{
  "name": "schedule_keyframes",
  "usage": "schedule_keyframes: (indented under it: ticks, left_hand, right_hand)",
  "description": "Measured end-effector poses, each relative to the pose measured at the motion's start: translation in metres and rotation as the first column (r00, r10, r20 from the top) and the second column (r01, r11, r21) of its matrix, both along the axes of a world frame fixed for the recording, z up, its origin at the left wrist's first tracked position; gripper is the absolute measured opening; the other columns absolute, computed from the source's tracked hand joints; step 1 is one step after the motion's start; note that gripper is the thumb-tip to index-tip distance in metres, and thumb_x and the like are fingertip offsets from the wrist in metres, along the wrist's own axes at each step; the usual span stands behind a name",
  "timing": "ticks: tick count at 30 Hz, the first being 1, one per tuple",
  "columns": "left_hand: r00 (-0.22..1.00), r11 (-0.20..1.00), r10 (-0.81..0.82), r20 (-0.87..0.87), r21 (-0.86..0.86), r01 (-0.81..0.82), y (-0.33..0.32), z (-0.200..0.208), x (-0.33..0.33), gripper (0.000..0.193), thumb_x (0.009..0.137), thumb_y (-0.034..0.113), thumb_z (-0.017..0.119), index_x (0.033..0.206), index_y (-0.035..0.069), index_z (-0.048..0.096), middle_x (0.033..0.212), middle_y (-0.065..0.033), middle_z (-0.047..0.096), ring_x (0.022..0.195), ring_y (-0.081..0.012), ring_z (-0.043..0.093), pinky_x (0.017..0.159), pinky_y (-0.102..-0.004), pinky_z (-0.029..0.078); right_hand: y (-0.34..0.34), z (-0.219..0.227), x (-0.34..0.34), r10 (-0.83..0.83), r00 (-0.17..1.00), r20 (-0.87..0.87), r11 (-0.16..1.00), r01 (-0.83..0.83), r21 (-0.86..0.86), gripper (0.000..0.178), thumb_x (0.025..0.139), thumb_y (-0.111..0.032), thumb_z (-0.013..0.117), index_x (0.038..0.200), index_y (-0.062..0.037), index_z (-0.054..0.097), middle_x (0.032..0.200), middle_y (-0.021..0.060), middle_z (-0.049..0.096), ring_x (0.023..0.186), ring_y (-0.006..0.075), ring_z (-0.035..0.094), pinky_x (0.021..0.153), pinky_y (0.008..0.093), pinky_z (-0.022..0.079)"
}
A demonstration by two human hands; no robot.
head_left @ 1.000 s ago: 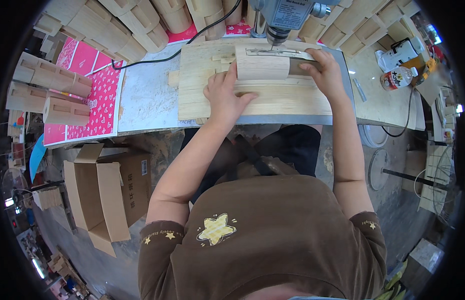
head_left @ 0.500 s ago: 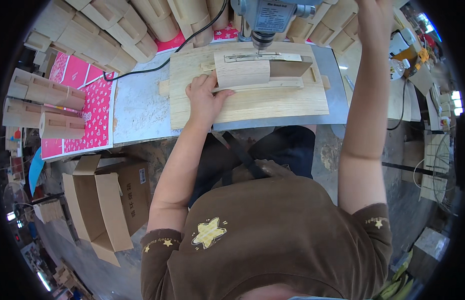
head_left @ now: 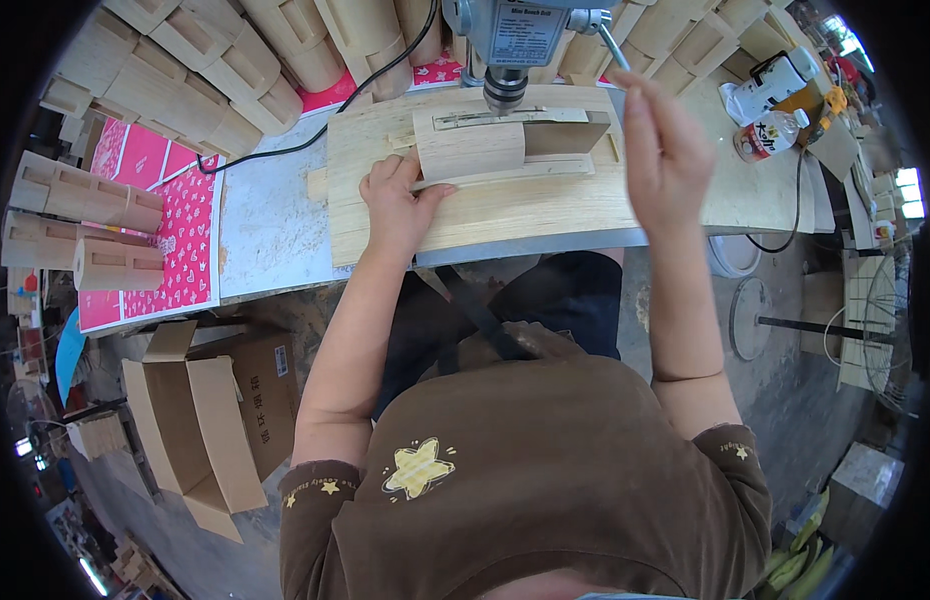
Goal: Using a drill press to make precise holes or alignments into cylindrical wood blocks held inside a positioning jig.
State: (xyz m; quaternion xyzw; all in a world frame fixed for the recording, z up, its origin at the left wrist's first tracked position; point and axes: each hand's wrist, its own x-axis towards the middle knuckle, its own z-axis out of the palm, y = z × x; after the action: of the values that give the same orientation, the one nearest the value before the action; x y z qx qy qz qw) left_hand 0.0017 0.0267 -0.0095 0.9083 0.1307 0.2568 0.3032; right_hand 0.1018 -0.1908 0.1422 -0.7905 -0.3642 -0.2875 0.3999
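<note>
A bench drill (head_left: 530,35) stands at the far middle of the table, its chuck (head_left: 505,92) low over a curved pale wooden piece (head_left: 470,150). That piece lies on a flat wooden board (head_left: 495,215), against a thin wooden strip. My left hand (head_left: 397,205) is closed on the left end of the piece, with its thumb along the strip. To the right, my right hand (head_left: 670,150) is raised and closed around the end of the drill's metal lever (head_left: 613,45). The drill bit's tip cannot be made out beneath the chuck.
Several wooden cylinders with cut slots (head_left: 200,60) crowd the back and left of the table. A black cable (head_left: 315,145) runs across the left side. At the right stand a plastic bottle (head_left: 770,135) and a white container (head_left: 775,85). An open cardboard box (head_left: 210,420) sits on the floor.
My right hand has come down and nearer, pulling the lever with it. The chuck has lowered toward the wooden piece. My left hand keeps its place on the piece. The view has shifted slightly.
</note>
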Motion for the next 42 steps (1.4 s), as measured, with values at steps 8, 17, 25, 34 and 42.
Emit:
schedule_keyframes:
  ticks: [8,17,25,34,42]
  left_hand:
    - [1.000,1.000,0.008,-0.007,0.019,-0.008,-0.004,0.005,0.001,0.058,0.059,0.026,0.079,0.113,0.011,0.061,0.080,-0.0027,0.054,0.085,-0.0220,0.049,0.085,-0.0378,0.029]
    - [0.999,0.997,-0.002,0.037,0.071,-0.001,-0.018,0.007,0.010,0.057,0.059,0.028,0.078,0.111,0.011,0.062,0.080,-0.0025,0.054,0.085,-0.0228,0.049,0.084,-0.0380,0.029]
    - [0.999,0.998,0.007,0.035,0.066,-0.009,-0.036,0.003,0.023,0.056,0.059,0.029,0.078,0.110,0.012,0.061,0.082,-0.0012,0.054,0.086,-0.0224,0.049,0.083,-0.0389,0.030]
    - [0.999,0.998,-0.034,0.041,0.056,0.032,-0.039,0.006,0.028,0.056,0.059,0.029,0.078,0.110,0.011,0.061,0.082,-0.0012,0.054,0.087,-0.0224,0.049,0.081,-0.0397,0.030]
    - [0.990,0.992,-0.050,0.132,0.119,0.034,-0.028,-0.004,0.026,0.041,0.057,0.029,0.077,0.086,0.005,0.061,0.072,-0.0070,0.053,0.073,-0.0280,0.050,0.069,-0.0400,0.036]
  right_hand:
    - [0.014,-0.060,0.026,0.056,0.978,0.199,0.985,-0.086,0.148,0.009,0.083,-0.007,0.059,0.089,-0.0055,0.065,0.064,0.0029,0.055,0.059,0.0194,0.052,0.065,0.0303,0.038]
    - [0.040,0.101,0.082,0.009,0.979,0.202,0.999,-0.019,0.044,0.036,0.088,-0.028,0.045,0.082,0.0048,0.060,0.073,0.0201,0.060,0.069,0.0308,0.057,0.065,0.0356,0.043]
    - [0.034,0.106,0.072,0.105,0.994,0.028,0.994,-0.104,-0.027,0.037,0.082,-0.028,0.047,0.077,0.0051,0.062,0.070,0.0207,0.060,0.070,0.0284,0.060,0.068,0.0347,0.046]
    - [0.002,-0.041,0.015,0.085,0.996,-0.003,0.969,-0.082,0.235,0.009,0.082,-0.006,0.059,0.086,-0.0021,0.065,0.063,0.0052,0.056,0.058,0.0189,0.053,0.061,0.0311,0.041]
    - [0.010,-0.066,0.037,0.141,0.949,0.281,0.963,-0.197,0.182,0.012,0.076,-0.002,0.060,0.087,-0.0008,0.064,0.070,0.0086,0.056,0.064,0.0257,0.051,0.064,0.0336,0.040]
